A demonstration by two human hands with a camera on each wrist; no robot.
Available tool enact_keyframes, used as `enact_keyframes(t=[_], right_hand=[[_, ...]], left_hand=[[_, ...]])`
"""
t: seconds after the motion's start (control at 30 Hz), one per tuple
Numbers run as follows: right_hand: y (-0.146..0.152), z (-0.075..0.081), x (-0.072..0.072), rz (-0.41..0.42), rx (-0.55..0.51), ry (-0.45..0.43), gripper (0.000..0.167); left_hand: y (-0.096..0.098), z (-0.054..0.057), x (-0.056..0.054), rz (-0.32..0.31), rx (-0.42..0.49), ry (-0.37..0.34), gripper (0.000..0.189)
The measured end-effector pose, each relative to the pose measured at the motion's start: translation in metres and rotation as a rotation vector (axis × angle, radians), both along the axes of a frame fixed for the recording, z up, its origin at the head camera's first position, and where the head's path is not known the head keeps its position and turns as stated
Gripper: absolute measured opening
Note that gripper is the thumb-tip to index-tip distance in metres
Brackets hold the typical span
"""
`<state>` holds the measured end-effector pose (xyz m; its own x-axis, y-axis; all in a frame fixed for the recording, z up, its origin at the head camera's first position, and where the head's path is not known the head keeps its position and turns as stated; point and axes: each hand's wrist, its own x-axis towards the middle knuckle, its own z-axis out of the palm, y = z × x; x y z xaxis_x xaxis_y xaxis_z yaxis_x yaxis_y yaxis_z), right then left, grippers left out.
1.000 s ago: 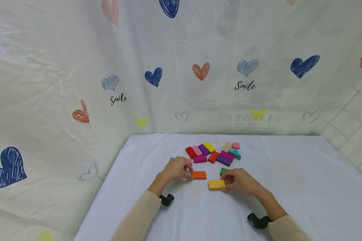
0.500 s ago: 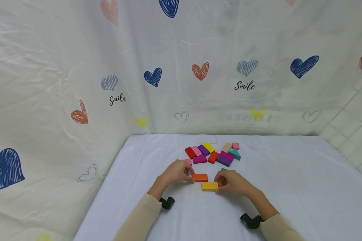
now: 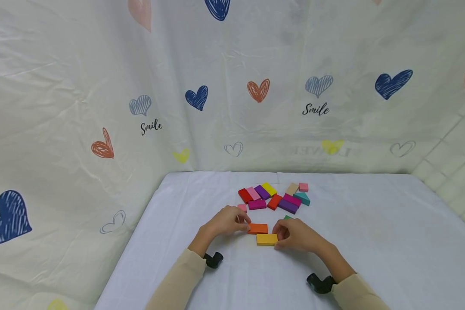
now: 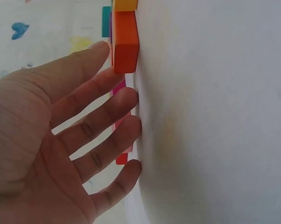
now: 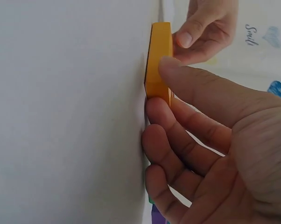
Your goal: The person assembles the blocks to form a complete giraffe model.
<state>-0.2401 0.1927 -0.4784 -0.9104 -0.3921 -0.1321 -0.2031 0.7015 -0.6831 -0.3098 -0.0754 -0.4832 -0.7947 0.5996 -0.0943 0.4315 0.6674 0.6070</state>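
Observation:
Both hands are low over the table at two flat blocks. My left hand (image 3: 226,218) has thumb and index finger at the left end of an orange block (image 3: 258,228), lightly pinching that corner; in the left wrist view its other fingers are spread and loosely bent beside the orange block (image 4: 125,44). A yellow-orange block (image 3: 266,240) lies just nearer the body, its far edge close to the orange one. My right hand (image 3: 300,234) holds its right end, thumb on the near side of the yellow-orange block (image 5: 158,60), index finger behind, other fingers curled below.
Behind the hands lies a loose group of coloured blocks, among them a magenta block (image 3: 257,204), a purple block (image 3: 288,206) and a teal triangle (image 3: 302,198). A green block (image 3: 288,217) is partly hidden by the right hand. White cloth covers the table (image 3: 372,241).
My right hand has slid the yellow-orange block leftward, below the orange block. My left hand and the orange block have shifted slightly right and toward the body.

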Motion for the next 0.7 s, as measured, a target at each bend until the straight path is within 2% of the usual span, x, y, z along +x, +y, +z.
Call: enact_keyframes(t=[0.23,0.7], right_hand=[[0.004,-0.001,0.000,-0.010,-0.027,-0.019,0.023],[-0.010,-0.001,-0.001,-0.027,-0.032,-0.007,0.022]], left_hand=[[0.004,0.000,0.001,-0.002,-0.026,0.027,0.013],[0.004,0.003,0.003,-0.008,-0.008,0.020,0.014]])
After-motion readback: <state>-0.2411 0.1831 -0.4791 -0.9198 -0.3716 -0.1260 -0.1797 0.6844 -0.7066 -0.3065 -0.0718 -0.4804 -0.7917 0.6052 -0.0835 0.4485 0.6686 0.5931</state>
